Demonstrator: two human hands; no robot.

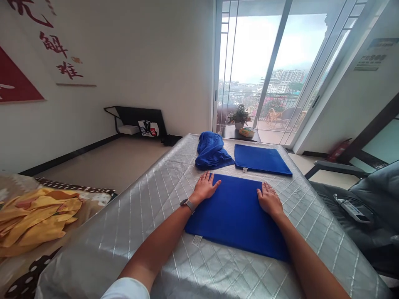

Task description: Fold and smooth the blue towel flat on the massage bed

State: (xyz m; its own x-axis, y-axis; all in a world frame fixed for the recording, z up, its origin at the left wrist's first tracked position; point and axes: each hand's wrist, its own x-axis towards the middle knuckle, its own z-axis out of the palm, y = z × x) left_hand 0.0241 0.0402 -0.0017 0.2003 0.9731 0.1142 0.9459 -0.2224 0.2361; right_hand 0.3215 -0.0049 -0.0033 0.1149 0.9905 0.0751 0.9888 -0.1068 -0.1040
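Note:
A blue cloth (238, 211), folded or spread into a flat rectangle, lies on the silver quilted cover (140, 224), a white label at its near left corner. My left hand (205, 186), with a watch on the wrist, rests flat on the cloth's far left corner, fingers stretched out. Flat on the far right corner lies my right hand (269, 197), its fingers extended too. Beyond them a second flat blue cloth (262, 159) sits at the right. Beside it, on the left, is a crumpled blue cloth (212, 149).
Yellow crumpled fabric (40, 211) lies at the left. A dark armchair (380, 191) with a white power strip (352, 209) on it stands at the right. Behind the far edge, a small table (229, 133) bears a potted plant (240, 116) and a tissue pack (246, 132).

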